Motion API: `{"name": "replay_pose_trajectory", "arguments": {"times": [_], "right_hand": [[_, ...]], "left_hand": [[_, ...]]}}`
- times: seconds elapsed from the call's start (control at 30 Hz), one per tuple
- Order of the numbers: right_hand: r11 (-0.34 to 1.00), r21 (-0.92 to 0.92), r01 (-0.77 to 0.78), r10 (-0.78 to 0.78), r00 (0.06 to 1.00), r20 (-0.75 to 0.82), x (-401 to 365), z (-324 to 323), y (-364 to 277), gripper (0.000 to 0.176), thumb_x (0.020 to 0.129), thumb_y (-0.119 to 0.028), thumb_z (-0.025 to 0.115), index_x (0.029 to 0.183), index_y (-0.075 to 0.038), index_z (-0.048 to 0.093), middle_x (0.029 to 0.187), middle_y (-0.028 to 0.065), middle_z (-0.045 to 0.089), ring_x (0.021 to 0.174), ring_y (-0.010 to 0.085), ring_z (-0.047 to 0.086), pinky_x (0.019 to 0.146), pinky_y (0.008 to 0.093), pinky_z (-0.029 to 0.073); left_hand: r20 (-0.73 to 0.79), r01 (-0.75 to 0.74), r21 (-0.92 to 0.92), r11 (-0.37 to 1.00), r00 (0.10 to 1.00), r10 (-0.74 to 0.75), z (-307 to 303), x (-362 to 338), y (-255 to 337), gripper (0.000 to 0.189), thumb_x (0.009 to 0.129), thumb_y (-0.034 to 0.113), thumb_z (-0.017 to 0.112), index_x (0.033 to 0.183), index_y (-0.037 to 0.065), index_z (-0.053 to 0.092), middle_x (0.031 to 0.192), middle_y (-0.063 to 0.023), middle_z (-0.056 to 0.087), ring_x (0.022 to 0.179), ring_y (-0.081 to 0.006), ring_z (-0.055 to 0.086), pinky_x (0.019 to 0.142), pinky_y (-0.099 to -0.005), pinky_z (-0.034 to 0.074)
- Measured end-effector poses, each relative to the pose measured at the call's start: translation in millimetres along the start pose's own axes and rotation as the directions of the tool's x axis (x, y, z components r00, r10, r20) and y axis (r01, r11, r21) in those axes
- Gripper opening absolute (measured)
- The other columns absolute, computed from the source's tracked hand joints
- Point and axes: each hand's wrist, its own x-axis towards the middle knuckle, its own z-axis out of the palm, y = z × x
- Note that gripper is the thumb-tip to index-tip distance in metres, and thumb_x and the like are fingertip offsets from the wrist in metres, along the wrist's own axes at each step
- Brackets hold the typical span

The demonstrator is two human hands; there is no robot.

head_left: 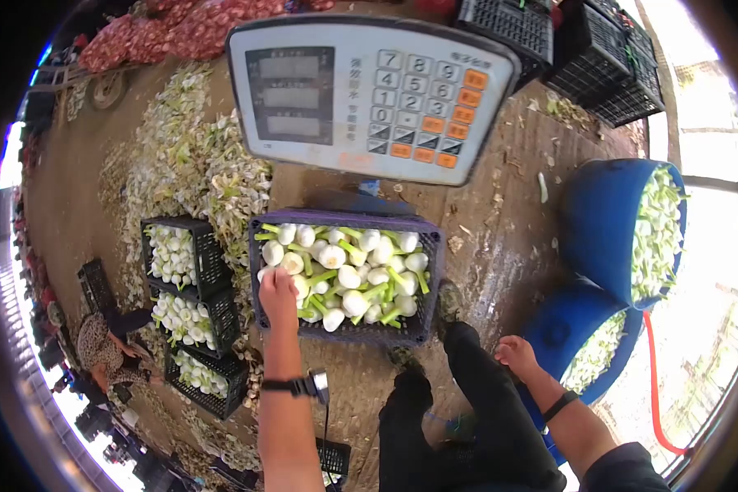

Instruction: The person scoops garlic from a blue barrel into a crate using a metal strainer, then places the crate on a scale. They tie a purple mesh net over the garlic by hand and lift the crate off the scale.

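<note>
A dark plastic crate (432, 303) in the middle holds many white garlic bulbs (349, 276) with short green stems. My left hand (280, 293) reaches into its left side, its fingers bent around a garlic bulb (265, 273) by the crate wall; the fingers partly cover that bulb. Away from the crate, at the right beside my knee, my right hand (516, 353) hangs with loosely curled fingers and holds nothing. Above the crate stands a scale display (369, 98) with number keys and orange buttons.
Three stacked-up crates (211, 258) of garlic stand left, near heaps of peelings (172, 139). Blue barrels (603, 221) full of green-white cuttings stand right. Black crates (603, 61) and red net sacks (172, 33) lie at the top. Another person (102, 344) sits far left.
</note>
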Motion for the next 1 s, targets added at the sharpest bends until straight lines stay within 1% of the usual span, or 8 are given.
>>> {"name": "replay_pose_trajectory", "arguments": {"times": [0.17, 0.3, 0.33, 0.43, 0.5, 0.77, 0.87, 1.0], "right_hand": [[0.987, 0.154, 0.035, -0.04, 0.999, 0.028, -12.5, 1.6, 6.2, 0.025, 0.088, -0.01, 0.059, 0.109, 0.003, 0.057, 0.085, 0.0084, 0.067, 0.073, 0.0158, 0.066, 0.067, 0.0267, 0.053], [0.961, -0.219, 0.168, -0.198, 0.973, -0.12, -36.5, -0.4, 24.2, 0.015, 0.084, -0.011, 0.06, 0.093, 0.0, 0.063, 0.075, 0.005, 0.066, 0.069, 0.0148, 0.063, 0.064, 0.0283, 0.05], [0.938, -0.315, 0.144, -0.2, 0.967, -0.154, -47.7, -2.2, 24.8, 0.012, 0.083, -0.011, 0.06, 0.087, -0.001, 0.065, 0.073, 0.0042, 0.065, 0.067, 0.0146, 0.062, 0.064, 0.0291, 0.049], [0.923, -0.335, 0.188, -0.232, 0.968, -0.097, -96.0, -15.1, 34.7, 0.012, 0.083, -0.014, 0.061, 0.08, -0.002, 0.065, 0.073, 0.0042, 0.066, 0.066, 0.0143, 0.061, 0.065, 0.0304, 0.049], [0.908, -0.362, 0.212, -0.293, 0.938, -0.186, -119.5, -24.6, 62.5, 0.013, 0.083, -0.015, 0.059, 0.078, -0.004, 0.064, 0.069, 0.0057, 0.065, 0.063, 0.0172, 0.061, 0.063, 0.0332, 0.05], [0.983, -0.14, 0.115, -0.155, 0.933, -0.325, -251.5, -56.0, 191.2, 0.008, 0.079, -0.008, 0.058, 0.076, -0.002, 0.062, 0.062, 0.0077, 0.062, 0.055, 0.0172, 0.061, 0.052, 0.0305, 0.05], [0.992, -0.126, -0.015, -0.021, 0.961, -0.276, -290.6, -59.8, 218.8, 0.009, 0.078, -0.005, 0.058, 0.078, 0.0, 0.065, 0.063, 0.0098, 0.065, 0.053, 0.0169, 0.061, 0.048, 0.0295, 0.05], [0.987, -0.03, -0.159, 0.149, 0.963, -0.223, -309.8, -60.0, 256.3, 0.01, 0.079, -0.007, 0.058, 0.074, -0.002, 0.066, 0.065, 0.0096, 0.066, 0.055, 0.016, 0.063, 0.046, 0.0275, 0.049]], "left_hand": [[-0.041, 0.05, -0.023, 0.999, 0.998, -0.051, -66.1, -125.5, -3.6, 0.018, 0.095, 0.017, 0.054, 0.08, 0.009, 0.051, 0.069, -0.0017, 0.056, 0.059, -0.0099, 0.054, 0.055, -0.027, 0.045], [0.086, 0.271, 0.677, 0.684, 0.894, -0.439, -168.4, -233.0, -165.1, 0.086, 0.07, 0.037, 0.078, 0.135, -0.007, 0.042, 0.136, -0.0282, 0.049, 0.131, -0.0345, 0.046, 0.107, -0.0428, 0.038], [0.038, 0.168, 0.913, 0.372, 0.872, -0.487, -177.0, -251.8, -181.4, 0.087, 0.071, 0.038, 0.077, 0.136, -0.008, 0.043, 0.136, -0.0286, 0.049, 0.127, -0.0362, 0.049, 0.105, -0.0394, 0.041], [0.075, 0.241, 0.855, 0.458, 0.818, -0.571, -191.2, -303.5, -185.6, 0.078, 0.071, 0.04, 0.077, 0.128, -0.008, 0.053, 0.131, -0.0293, 0.054, 0.125, -0.0348, 0.052, 0.105, -0.0398, 0.041], [0.083, 0.382, 0.859, 0.342, 0.554, -0.828, -182.8, -324.6, -132.6, 0.07, 0.071, 0.047, 0.074, 0.114, -0.007, 0.062, 0.123, -0.0289, 0.059, 0.124, -0.0317, 0.053, 0.105, -0.0425, 0.04], [0.402, -0.264, 0.916, 0.303, 0.565, -0.721, -192.5, -397.1, -89.2, 0.051, 0.087, 0.047, 0.063, 0.12, 0.007, 0.064, 0.121, -0.0164, 0.065, 0.111, -0.0332, 0.062, 0.093, -0.0412, 0.048], [0.241, 0.375, 0.861, 0.344, 0.297, -0.924, -200.0, -421.3, -116.5, 0.054, 0.096, 0.049, 0.049, 0.133, 0.01, 0.056, 0.136, -0.0146, 0.056, 0.126, -0.0323, 0.051, 0.106, -0.0443, 0.039], [0.372, -0.045, 0.926, 0.376, 0.298, -0.879, -191.1, -445.5, -130.7, 0.058, 0.098, 0.048, 0.043, 0.138, 0.007, 0.05, 0.139, -0.0185, 0.052, 0.127, -0.0353, 0.05, 0.105, -0.0456, 0.039]]}}
